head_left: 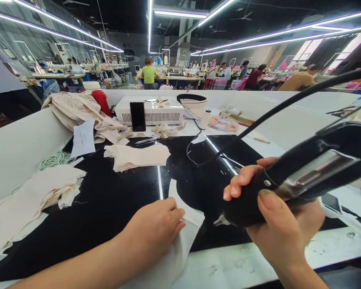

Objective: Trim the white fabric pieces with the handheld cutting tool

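Note:
My left hand (158, 228) is closed in a pinch on a white fabric piece (195, 216), which lies over the black tabletop and runs down to the near edge. Part of the fabric is hidden under my hand and forearm. My right hand (284, 224) grips a black corded power tool (313, 168), tilted with its rounded head down to the left. From that head a small metal tip (221, 220) sticks out, just right of the fabric and apart from it. The exact kind of tool is not clear.
Stacked cream fabric pieces (136, 156) lie ahead, and more cloth (27, 204) lies at left beside green cord (55, 159). A phone (137, 116) leans on a white vented box (120, 110). The tool's black cable (243, 130) arches across the right side. White walls (12, 148) border the table.

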The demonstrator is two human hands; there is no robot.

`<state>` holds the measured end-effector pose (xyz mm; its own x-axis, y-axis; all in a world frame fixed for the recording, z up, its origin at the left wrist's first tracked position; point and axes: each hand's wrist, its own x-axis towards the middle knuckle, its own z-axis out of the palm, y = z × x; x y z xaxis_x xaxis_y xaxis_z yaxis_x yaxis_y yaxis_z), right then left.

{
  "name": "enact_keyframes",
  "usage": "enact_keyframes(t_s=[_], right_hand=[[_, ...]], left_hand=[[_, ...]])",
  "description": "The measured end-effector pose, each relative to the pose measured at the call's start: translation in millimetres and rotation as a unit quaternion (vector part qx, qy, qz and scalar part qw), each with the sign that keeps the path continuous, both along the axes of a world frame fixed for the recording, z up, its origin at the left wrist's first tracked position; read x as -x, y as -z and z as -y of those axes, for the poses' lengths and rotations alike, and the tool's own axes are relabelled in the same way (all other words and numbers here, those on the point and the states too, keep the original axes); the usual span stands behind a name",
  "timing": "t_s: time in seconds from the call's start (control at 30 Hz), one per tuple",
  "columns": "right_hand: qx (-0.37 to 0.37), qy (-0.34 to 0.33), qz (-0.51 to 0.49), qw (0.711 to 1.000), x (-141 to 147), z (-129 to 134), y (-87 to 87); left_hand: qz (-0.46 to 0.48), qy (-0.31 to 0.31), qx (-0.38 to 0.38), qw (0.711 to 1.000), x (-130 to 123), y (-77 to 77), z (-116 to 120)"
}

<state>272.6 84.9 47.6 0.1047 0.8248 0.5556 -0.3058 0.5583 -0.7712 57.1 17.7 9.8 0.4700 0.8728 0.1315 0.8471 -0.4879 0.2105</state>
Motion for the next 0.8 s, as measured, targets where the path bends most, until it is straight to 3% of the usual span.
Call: enact_keyframes(t_s=[0.13, 0.3, 0.6, 0.8], right_hand=[[-0.014, 0.008, -0.030, 0.999, 5, -7, 2.8], [-0.018, 0.006, -0.030, 0.999, 13, -13, 11.3], [-0.008, -0.007, -0.030, 0.999, 14, -7, 17.9], [-0.018, -0.019, -0.030, 0.999, 16, 2, 15.3]], left_hand=[[0.041, 0.082, -0.094, 0.991, -1, 16.6, -6], [0.102, 0.171, -0.109, 0.974, -5, 31.5, -9], [0.044, 0.174, -0.096, 0.979, -3, 34.6, -5], [0.046, 0.186, -0.200, 0.961, -15, 23.7, -3]])
